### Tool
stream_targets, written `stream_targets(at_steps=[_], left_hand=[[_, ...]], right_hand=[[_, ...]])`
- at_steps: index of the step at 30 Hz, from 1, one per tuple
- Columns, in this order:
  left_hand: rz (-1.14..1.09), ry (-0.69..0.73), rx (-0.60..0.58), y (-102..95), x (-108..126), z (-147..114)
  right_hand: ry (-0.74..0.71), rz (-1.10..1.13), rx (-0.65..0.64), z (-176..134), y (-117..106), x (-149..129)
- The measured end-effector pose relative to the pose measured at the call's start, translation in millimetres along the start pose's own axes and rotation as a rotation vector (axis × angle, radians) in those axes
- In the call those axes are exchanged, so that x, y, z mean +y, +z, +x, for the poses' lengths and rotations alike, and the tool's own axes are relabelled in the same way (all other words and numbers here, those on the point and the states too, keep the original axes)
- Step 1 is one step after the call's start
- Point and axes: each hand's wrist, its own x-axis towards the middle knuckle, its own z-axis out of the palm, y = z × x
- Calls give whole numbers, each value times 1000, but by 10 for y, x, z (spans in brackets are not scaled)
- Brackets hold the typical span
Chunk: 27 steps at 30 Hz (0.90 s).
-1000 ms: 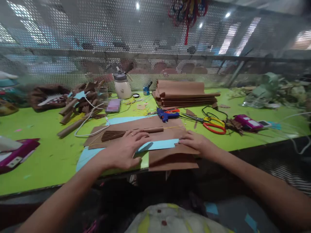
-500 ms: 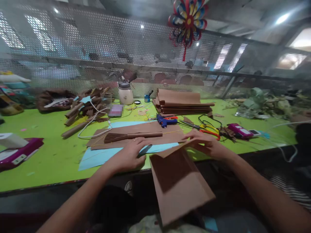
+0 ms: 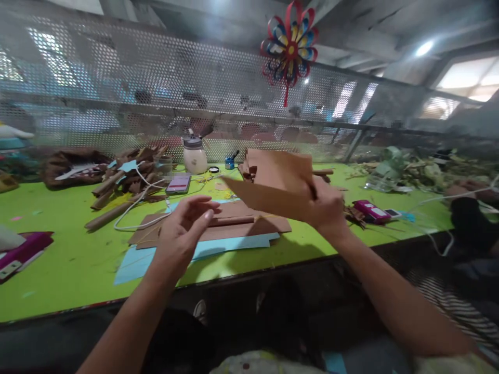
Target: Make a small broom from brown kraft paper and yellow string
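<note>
My right hand (image 3: pixel 327 205) is closed on the edge of a folded sheet of brown paper (image 3: pixel 268 197), held up above the table. Behind it, the paper hides part of the stacked brown paper and the tools. My left hand (image 3: pixel 185 226) hovers with its fingers curved apart and nothing in them. Beneath it, a rolled brown paper stick (image 3: pixel 234 221) lies on a flat brown paper strip (image 3: pixel 273 224). Light blue paper (image 3: pixel 234 246) sticks out from under that strip.
A phone (image 3: pixel 178 183), a white bottle (image 3: pixel 195 156) and a blue glue jar (image 3: pixel 230 162) stand behind. Brown paper rolls (image 3: pixel 113 208) and a white cable lie left. Purple power strips (image 3: pixel 368 211) are at both sides. Another person's hand (image 3: pixel 463 189) is at far right.
My right hand has lifted the brown paper from below the table edge to above the table, swinging it upward. My left hand has risen off the table and moved left.
</note>
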Motion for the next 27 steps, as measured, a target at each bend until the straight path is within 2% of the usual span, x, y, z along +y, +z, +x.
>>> stream_targets(at_steps=[4, 7, 9, 12, 15, 18, 21, 23, 25, 27], left_hand=[[-413, -347, -94, 63, -3, 4], [-466, -480, -143, 176, -124, -25], [-464, -491, -183, 288, -172, -45], [-442, -398, -205, 470, -147, -74], [-385, -303, -86, 603, -79, -100], [-388, -318, 31, 657, -95, -99], [-418, -400, 143, 617, -208, -53], [-382, -439, 164, 509, -279, -8], [-260, -421, 144, 309, -298, 30], [-128, -351, 164, 21, -255, 45]], right_hand=[[-108, 79, -19, 42, 261, -272], [-119, 151, -10, -85, 353, -396], [-167, 191, -24, -234, 372, -483], [-251, 198, -120, -450, 384, -638], [-297, 155, -271, -563, 405, -800], [-315, 155, -356, -598, 415, -945], [-411, 293, -431, -648, 360, -1000], [-438, 413, -456, -698, 288, -894], [-354, 459, -428, -732, 214, -618], [-199, 379, -386, -716, 153, -193]])
